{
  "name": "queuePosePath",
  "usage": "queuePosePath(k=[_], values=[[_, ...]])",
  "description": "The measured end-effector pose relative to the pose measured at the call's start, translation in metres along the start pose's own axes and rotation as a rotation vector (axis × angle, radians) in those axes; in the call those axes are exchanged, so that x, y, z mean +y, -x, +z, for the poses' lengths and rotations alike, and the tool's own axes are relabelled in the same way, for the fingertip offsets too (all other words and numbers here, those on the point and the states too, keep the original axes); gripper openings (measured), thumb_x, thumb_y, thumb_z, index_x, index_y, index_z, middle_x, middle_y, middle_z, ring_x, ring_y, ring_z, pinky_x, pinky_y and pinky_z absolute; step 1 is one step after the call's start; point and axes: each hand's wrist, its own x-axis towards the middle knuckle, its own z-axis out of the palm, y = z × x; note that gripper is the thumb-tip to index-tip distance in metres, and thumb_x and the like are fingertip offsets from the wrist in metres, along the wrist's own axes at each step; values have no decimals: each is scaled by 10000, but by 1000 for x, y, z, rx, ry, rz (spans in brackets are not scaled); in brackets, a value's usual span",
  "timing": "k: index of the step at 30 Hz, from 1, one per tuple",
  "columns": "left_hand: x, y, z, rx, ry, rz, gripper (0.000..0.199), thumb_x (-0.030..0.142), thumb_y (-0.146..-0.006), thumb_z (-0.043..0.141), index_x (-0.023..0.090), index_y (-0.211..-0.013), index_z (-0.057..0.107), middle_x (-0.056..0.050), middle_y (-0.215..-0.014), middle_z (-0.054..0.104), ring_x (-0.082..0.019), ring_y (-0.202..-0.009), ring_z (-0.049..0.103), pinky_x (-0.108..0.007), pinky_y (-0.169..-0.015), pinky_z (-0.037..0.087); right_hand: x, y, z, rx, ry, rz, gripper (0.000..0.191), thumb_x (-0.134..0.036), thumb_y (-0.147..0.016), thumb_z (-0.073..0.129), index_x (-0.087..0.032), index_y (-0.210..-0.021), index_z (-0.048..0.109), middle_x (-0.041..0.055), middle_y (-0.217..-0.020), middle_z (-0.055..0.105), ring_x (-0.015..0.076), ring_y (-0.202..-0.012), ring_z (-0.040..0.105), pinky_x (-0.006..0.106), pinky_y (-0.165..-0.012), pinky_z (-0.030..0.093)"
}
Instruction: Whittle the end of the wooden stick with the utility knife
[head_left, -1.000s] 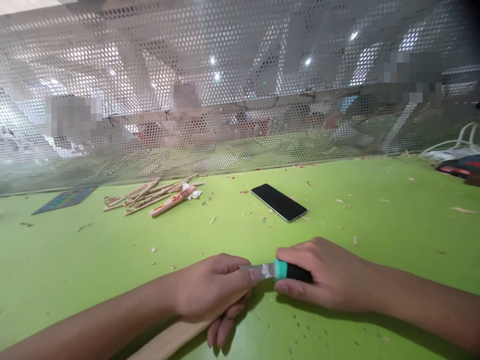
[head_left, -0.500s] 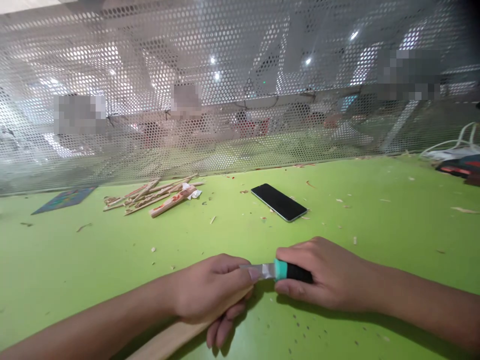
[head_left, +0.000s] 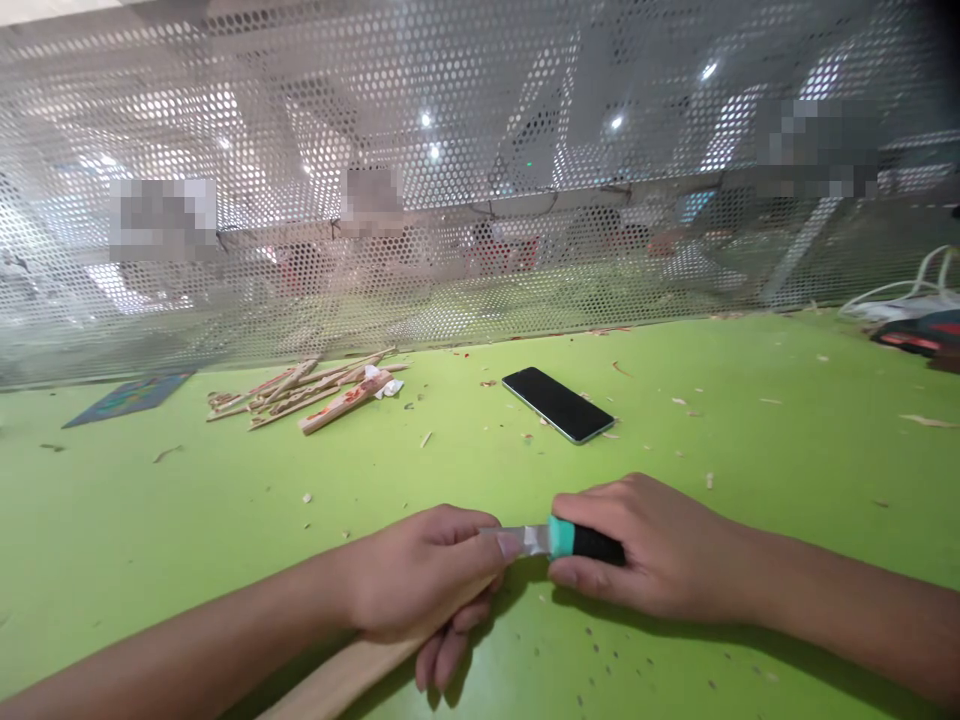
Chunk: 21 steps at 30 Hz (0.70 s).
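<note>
My left hand (head_left: 427, 570) is closed around a long pale wooden stick (head_left: 352, 665), which runs down to the bottom edge of the view. The thumb of that hand presses on the flat metal blade of a carving knife (head_left: 564, 539). My right hand (head_left: 652, 550) grips the knife by its teal and black handle, blade pointing left. The blade lies over the far end of the stick; its tip is hidden behind the left thumb and fingers.
A black phone (head_left: 559, 404) lies on the green table (head_left: 225, 530) beyond my hands. Thin wood pieces (head_left: 300, 390) are piled back left, near a dark patterned sheet (head_left: 127, 398). Shavings are scattered about. A perforated metal screen (head_left: 450, 270) borders the back; white cables (head_left: 900, 298) lie far right.
Almost nothing differs. My left hand and its thumb have shifted very slightly along the blade; both grips are the same.
</note>
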Motion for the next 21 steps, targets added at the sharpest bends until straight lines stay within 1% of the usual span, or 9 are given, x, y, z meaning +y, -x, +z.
queuePosePath(k=[2,5,8,10,15,19,21], values=[[-2,0,-1,1,-9,5,549,747,-916,549,220,-795,455,81,-528,510,-96,-329,496,-178,-358,358,0,0,0,-11,-6,-16,569,-723,-995,452,-210,-760,526,-23,-634,553,132,-525,425,264,-529,239],[-6,-1,-4,-19,-10,11,492,696,-905,617,236,-866,446,78,-462,528,-115,-329,495,-170,-369,344,-1,-1,-1,-32,-25,-53,581,-730,-994,441,-207,-761,537,-19,-646,568,129,-524,442,261,-532,260],[-6,-1,-7,-58,-15,-3,496,692,-901,630,236,-957,442,56,-470,588,-113,-317,479,-166,-374,332,-2,-1,-3,-31,-12,-53,590,-733,-994,434,-205,-751,540,-13,-644,576,134,-528,456,264,-532,258],[-6,-1,-8,-70,-23,-11,499,688,-902,633,234,-973,439,47,-482,608,-112,-315,479,-165,-372,329,-3,-1,-4,-33,-7,-43,588,-731,-991,443,-206,-747,539,-11,-641,578,136,-530,462,266,-529,253],[-6,-1,-6,-62,-22,11,441,650,-931,602,240,-914,440,66,-466,582,-115,-308,474,-180,-367,361,-3,-2,-4,-46,-11,-21,577,-735,-984,460,-211,-750,523,-20,-631,563,133,-528,453,261,-528,252],[-7,-1,-3,-38,-42,23,459,657,-967,531,237,-807,436,69,-435,526,-106,-305,463,-172,-346,347,-2,-2,-3,-32,-16,4,575,-735,-982,465,-215,-740,501,-26,-617,540,130,-512,423,260,-515,233],[-7,-1,-4,-27,-30,31,460,648,-980,519,237,-793,431,72,-428,508,-102,-308,463,-165,-345,344,-3,-1,-3,-19,-23,7,576,-736,-981,466,-216,-734,490,-31,-610,525,127,-506,410,262,-510,224]])
